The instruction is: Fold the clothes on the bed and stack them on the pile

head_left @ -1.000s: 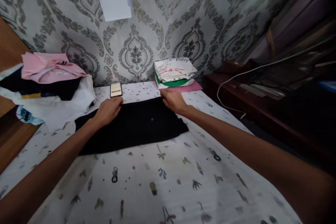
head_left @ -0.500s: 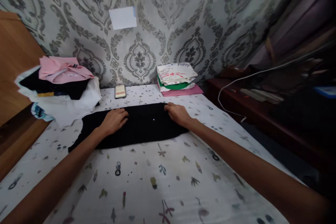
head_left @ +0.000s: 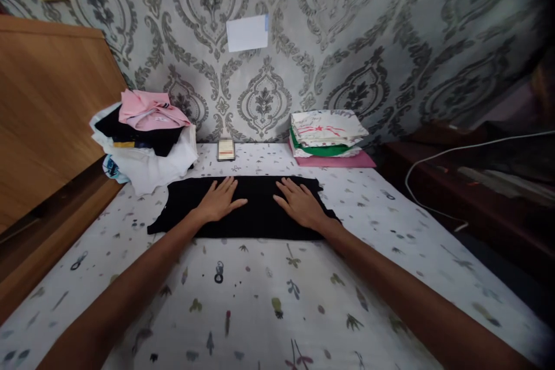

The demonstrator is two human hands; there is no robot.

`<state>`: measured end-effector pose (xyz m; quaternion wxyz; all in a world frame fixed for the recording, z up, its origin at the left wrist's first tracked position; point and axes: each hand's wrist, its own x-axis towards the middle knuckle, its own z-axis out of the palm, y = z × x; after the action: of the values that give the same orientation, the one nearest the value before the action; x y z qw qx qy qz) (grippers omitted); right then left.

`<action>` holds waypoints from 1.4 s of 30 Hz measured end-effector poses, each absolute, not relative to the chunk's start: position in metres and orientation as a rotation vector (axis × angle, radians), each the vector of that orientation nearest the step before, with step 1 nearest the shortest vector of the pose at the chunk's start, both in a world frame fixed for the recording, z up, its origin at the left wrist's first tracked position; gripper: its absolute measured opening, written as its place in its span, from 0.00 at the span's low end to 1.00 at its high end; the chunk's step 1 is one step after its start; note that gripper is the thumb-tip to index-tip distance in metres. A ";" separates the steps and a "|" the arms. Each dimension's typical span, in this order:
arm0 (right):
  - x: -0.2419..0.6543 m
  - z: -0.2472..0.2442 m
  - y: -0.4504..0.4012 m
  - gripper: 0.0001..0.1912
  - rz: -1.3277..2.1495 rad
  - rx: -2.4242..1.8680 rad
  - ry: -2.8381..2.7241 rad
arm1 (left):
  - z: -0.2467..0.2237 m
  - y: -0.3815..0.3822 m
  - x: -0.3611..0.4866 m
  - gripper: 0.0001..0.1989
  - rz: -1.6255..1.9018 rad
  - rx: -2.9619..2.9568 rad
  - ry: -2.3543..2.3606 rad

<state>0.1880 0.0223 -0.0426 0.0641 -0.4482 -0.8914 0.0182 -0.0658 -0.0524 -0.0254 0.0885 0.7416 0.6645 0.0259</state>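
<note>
A black garment [head_left: 255,217], folded into a long strip, lies across the patterned bed sheet [head_left: 243,300]. Flat on its left half rests my left hand [head_left: 218,199], fingers spread and pointing away from me. My right hand [head_left: 299,202] is also spread flat, pressing on the right half. Bare black cloth shows between the two hands, and neither one grips it. The garment's exact kind cannot be told from its folded shape.
A loose heap of clothes with a pink shirt [head_left: 150,113] on top sits at the back left, beside a wooden panel [head_left: 52,110]. Folded clothes [head_left: 327,127] are stacked at the back right. Between them stands a small card-like box [head_left: 226,149]. A white cable [head_left: 433,153] hangs at right.
My fingers, earlier curled at the garment's far edge, have opened out flat on the cloth. A small shiny spot on the fabric no longer shows. The view has turned left.
</note>
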 end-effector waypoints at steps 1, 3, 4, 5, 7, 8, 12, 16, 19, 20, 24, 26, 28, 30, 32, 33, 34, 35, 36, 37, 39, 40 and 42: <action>0.189 -0.046 0.023 0.32 0.053 -1.350 -2.692 | -0.025 -0.056 -0.074 0.40 0.064 2.186 2.012; 0.192 -0.049 0.025 0.33 0.045 -1.338 -2.688 | -0.026 -0.063 -0.093 0.39 0.053 2.147 2.095; 0.193 -0.050 0.026 0.33 0.040 -1.332 -2.684 | -0.027 -0.067 -0.103 0.39 0.049 2.124 2.139; 0.193 -0.050 0.026 0.33 0.033 -1.325 -2.678 | -0.029 -0.072 -0.112 0.38 0.043 2.101 2.180; 0.193 -0.051 0.026 0.32 0.015 -1.311 -2.661 | -0.032 -0.079 -0.130 0.38 0.021 2.048 2.264; 0.193 -0.051 0.026 0.32 0.007 -1.304 -2.655 | -0.033 -0.083 -0.138 0.37 0.006 2.020 2.310; 0.191 -0.048 0.023 0.31 0.011 -1.301 -2.665 | -0.036 -0.091 -0.158 0.35 -0.048 1.965 2.458; 0.198 -0.038 0.020 0.28 0.079 -1.317 -2.676 | -0.036 -0.094 -0.163 0.34 -0.063 2.024 2.461; 0.220 -0.033 0.021 0.27 0.133 -1.403 -2.622 | -0.037 -0.096 -0.166 0.33 -0.025 2.062 2.464; 0.231 -0.032 0.021 0.26 0.153 -1.456 -2.591 | -0.037 -0.096 -0.167 0.32 -0.010 2.079 2.456; 0.279 -0.028 0.018 0.24 0.196 -1.635 -2.417 | -0.026 -0.095 -0.157 0.29 0.139 2.112 2.449; 0.295 -0.024 0.012 0.23 0.214 -1.700 -2.288 | -0.014 -0.091 -0.136 0.30 0.273 2.111 2.447; 0.303 -0.019 0.006 0.21 0.258 -1.774 -2.174 | -0.001 -0.083 -0.105 0.29 0.399 2.169 2.329; 0.303 -0.013 0.000 0.20 0.314 -1.830 -2.124 | 0.009 -0.073 -0.065 0.26 0.463 2.302 2.089; 0.297 -0.008 -0.003 0.18 0.376 -1.860 -2.124 | 0.014 -0.061 -0.024 0.22 0.443 2.471 1.855; 0.293 -0.007 -0.003 0.17 0.410 -1.875 -2.122 | 0.015 -0.054 -0.005 0.19 0.406 2.557 1.768; 0.288 -0.005 -0.003 0.16 0.442 -1.892 -2.117 | 0.015 -0.048 0.013 0.18 0.360 2.634 1.709; 0.283 -0.005 -0.002 0.16 0.467 -1.912 -2.105 | 0.014 -0.041 0.028 0.17 0.311 2.699 1.675; 0.279 -0.004 -0.002 0.15 0.483 -1.933 -2.091 | 0.012 -0.035 0.041 0.16 0.265 2.751 1.664; 0.274 -0.003 0.000 0.15 0.492 -1.952 -2.073 | 0.011 -0.030 0.051 0.15 0.226 2.787 1.668; 0.266 -0.003 0.003 0.14 0.505 -1.988 -2.036 | 0.007 -0.022 0.061 0.14 0.166 2.814 1.702; 0.263 -0.003 0.005 0.13 0.513 -2.005 -2.017 | 0.005 -0.019 0.063 0.13 0.143 2.806 1.724; 0.260 -0.004 0.009 0.09 0.534 -2.032 -1.983 | 0.003 -0.014 0.061 0.14 0.125 2.767 1.751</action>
<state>0.2600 0.0087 -0.0037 0.1258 -0.6979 -0.6808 0.1833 0.0613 -0.0143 0.0027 -0.0675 0.8425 0.5331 0.0380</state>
